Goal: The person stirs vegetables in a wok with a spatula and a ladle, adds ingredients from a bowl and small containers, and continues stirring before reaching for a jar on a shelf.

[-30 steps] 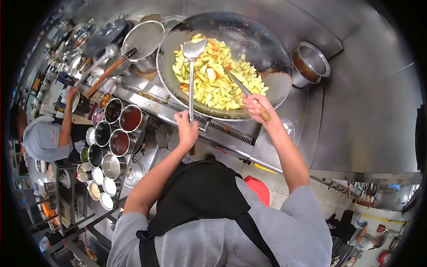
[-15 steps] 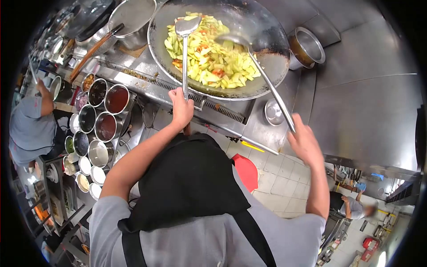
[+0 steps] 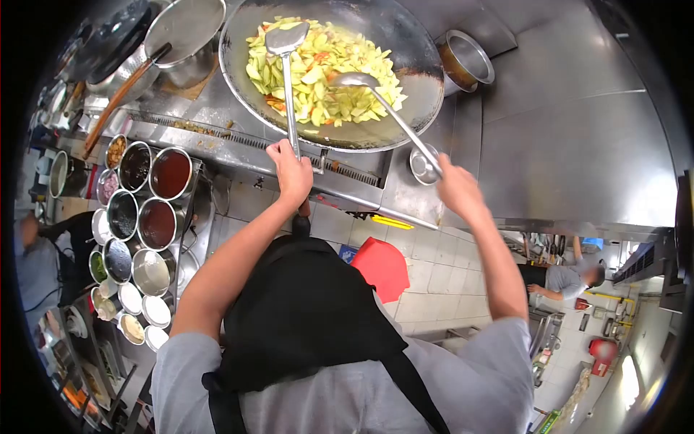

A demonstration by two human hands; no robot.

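Note:
A large wok [image 3: 416, 87] at the top centre holds a heap of sliced yellow-green vegetables [image 3: 318, 69] with orange bits. My left hand [image 3: 292, 173] is wrapped round the handle of a metal spatula [image 3: 287, 40], whose blade rests over the left part of the heap. In my right hand [image 3: 460, 189] is the long handle of a metal ladle [image 3: 356, 79]. Its bowl touches the middle of the vegetables, and its handle passes over the wok's right rim.
Several pots of sauces and seasonings [image 3: 170, 173] stand at the left. A small metal bowl [image 3: 422, 165] sits right of the wok, below a larger pot [image 3: 470, 58]. A strainer [image 3: 184, 32] is at upper left. Two people are at the far left and right.
The ladle's bowl has moved left and down across the vegetables, and my right hand has moved left with it. The whole view has shifted, with the wok now further left. The left-side person has moved.

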